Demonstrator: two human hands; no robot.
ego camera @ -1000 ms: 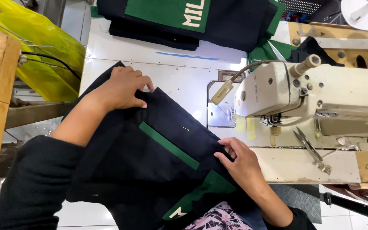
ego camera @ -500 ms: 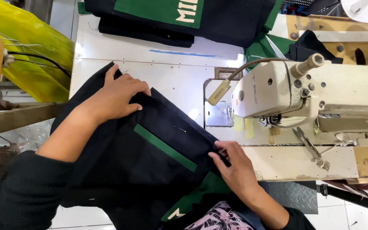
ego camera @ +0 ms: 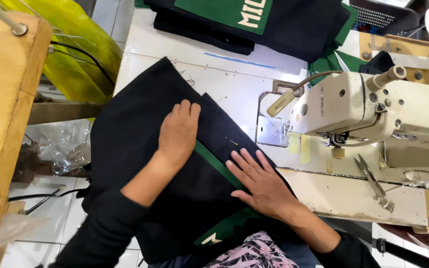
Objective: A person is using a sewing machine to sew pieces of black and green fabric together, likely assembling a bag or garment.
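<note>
Since a second ago, our left hand (ego camera: 178,130) has slid in from the cloth's far corner toward its middle. Both our hands lie flat and open, palms down, fingers spread, on the black garment (ego camera: 140,129) spread across the white table (ego camera: 234,84). A green stripe (ego camera: 218,164) runs diagonally between them, pointing toward the sewing machine (ego camera: 373,106) on the right. Our right hand (ego camera: 264,183) is nearer the machine.

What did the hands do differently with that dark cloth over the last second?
The left hand slid from the far edge of the black fabric piece with a green stripe toward its middle and lies flat. The right hand let go of its edge, fingers spread. The cream sewing machine stayed put.
</note>
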